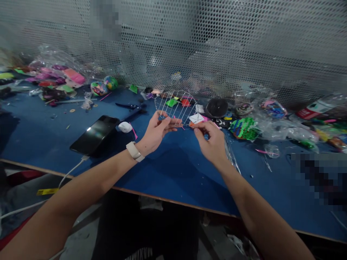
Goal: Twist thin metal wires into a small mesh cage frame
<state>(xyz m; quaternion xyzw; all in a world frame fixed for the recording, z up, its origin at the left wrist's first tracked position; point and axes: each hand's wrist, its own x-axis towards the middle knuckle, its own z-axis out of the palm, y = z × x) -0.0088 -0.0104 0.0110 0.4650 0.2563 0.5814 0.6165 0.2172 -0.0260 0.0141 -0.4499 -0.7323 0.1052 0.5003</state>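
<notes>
"What is hiding from you there?"

"The tips of the right hand (213, 142) are covering the spot they are pinching, on the lower right rim of the wire frame (177, 106). Thin wires are blurring into the clutter behind, so I am not making out every crossing. A pixelated patch is masking the table's right side, and a bottle (317, 108) is running out of view at the right."

"And the left hand (155, 133)?"

"Its thumb and fingers are closing on the frame's lower left rim, the other fingers reaching toward the right hand. The right thumb and index finger are pressing together on the rim. Both hands are holding the frame just above the table (168, 173), around the middle of the view."

"How are the edges lying?"

"The brown table edge is slanting below both forearms, with blue surface stretching up from it to the hands. Behind the frame, small colourful pieces are crowding toward the perforated panel (168, 43). A phone (94, 135) is lying to the left, near a rounded white object (125, 126) and a dark tool (132, 112)."

"What about textures?"

"The frame is showing a rounded outline and slim, shiny wires. Green sequins (244, 128) are overlapping like scales, clear plastic (291, 131) is crumpling beside them, and glossy strands (232, 155) are lying next to the right forearm."
</notes>
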